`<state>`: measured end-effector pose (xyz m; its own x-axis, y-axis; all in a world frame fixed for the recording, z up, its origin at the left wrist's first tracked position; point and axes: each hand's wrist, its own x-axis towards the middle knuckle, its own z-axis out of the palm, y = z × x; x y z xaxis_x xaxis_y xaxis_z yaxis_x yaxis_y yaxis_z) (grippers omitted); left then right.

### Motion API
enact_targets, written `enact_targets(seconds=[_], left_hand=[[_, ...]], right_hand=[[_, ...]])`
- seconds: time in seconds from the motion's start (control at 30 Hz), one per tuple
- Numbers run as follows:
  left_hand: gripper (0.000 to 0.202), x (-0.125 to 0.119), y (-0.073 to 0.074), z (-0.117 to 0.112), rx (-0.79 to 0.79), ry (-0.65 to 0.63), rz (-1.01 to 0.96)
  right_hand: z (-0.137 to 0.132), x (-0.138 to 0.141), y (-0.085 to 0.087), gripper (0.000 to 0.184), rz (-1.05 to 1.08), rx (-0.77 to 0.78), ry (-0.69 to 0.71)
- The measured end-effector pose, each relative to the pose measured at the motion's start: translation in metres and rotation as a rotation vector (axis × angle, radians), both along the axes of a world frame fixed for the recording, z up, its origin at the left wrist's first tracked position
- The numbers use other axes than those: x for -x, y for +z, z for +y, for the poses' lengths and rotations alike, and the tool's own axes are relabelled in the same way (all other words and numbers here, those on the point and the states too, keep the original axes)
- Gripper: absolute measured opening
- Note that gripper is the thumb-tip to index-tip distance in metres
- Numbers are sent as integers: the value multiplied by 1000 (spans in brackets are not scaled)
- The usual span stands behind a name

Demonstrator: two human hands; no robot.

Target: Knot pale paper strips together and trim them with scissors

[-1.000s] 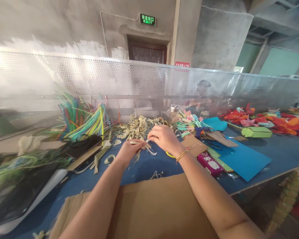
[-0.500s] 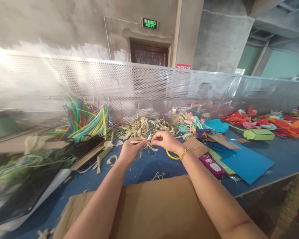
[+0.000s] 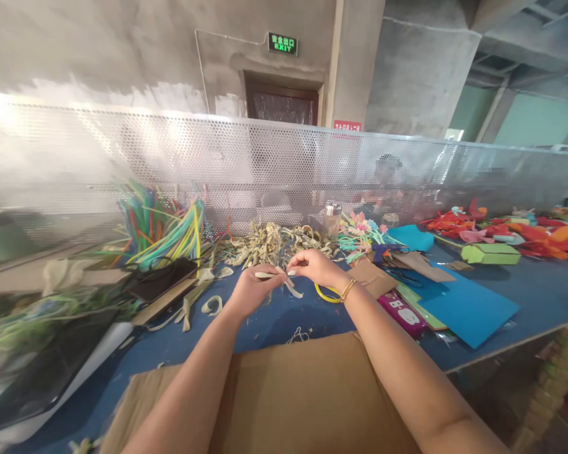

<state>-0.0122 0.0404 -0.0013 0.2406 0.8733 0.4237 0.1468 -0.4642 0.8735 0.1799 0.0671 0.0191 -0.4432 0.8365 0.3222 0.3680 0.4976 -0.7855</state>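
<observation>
Head view: both hands meet above the blue table (image 3: 525, 290), just in front of the heap of pale dried strips (image 3: 274, 243). The left hand (image 3: 250, 291) pinches one end of a pale strip (image 3: 277, 276) between thumb and fingers, and the right hand (image 3: 315, 266), a gold bracelet (image 3: 348, 290) at its wrist, pinches the same strip close by, so the piece is held taut and lifted clear of the table, its loose tail hanging below the fingers. Holding it at two near points likely gives control for bending or knotting. Behind the right wrist lies a yellow ring (image 3: 325, 294). Left of the heap stands a fan of coloured tubes (image 3: 163, 227); right of it a metal-capped jar (image 3: 332, 217). A cardboard sheet (image 3: 307, 397) lies under the forearms, nearer than the heap
</observation>
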Motion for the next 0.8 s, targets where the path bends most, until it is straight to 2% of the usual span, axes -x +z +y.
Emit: enact_targets(seconds=[0.1,0.17,0.27,0.33,0.4,0.47,0.53,0.6,0.7,0.8], left_hand=[[21,2,-3,3,21,109,-110],[22,3,-6,6,28,196,-135],[20,3,-9,8,-18,289,-68],[17,2,-9,7,-90,273,27],[15,0,-6,4,-158,181,111],[15,-2,-2,0,-177,73,151],[17,-4,1,-3,-141,2,122],[19,-5,1,-4,-77,-7,39],[20,-5,-1,-3,-6,64,-95],[24,-5,-3,-1,44,219,-190]], right_hand=[[-6,3,1,9,23,-25,-26],[-11,8,3,9,-12,-111,-45],[-18,13,7,9,-117,-297,-96],[-19,14,10,8,-197,-398,-134],[-18,11,11,7,-241,-431,-155],[-13,6,10,7,-221,-368,-143],[-7,1,6,8,-147,-207,-86],[-3,-2,2,12,-39,-33,-21],[-1,3,-4,15,96,64,-27],[-8,14,-5,14,105,-41,-116]])
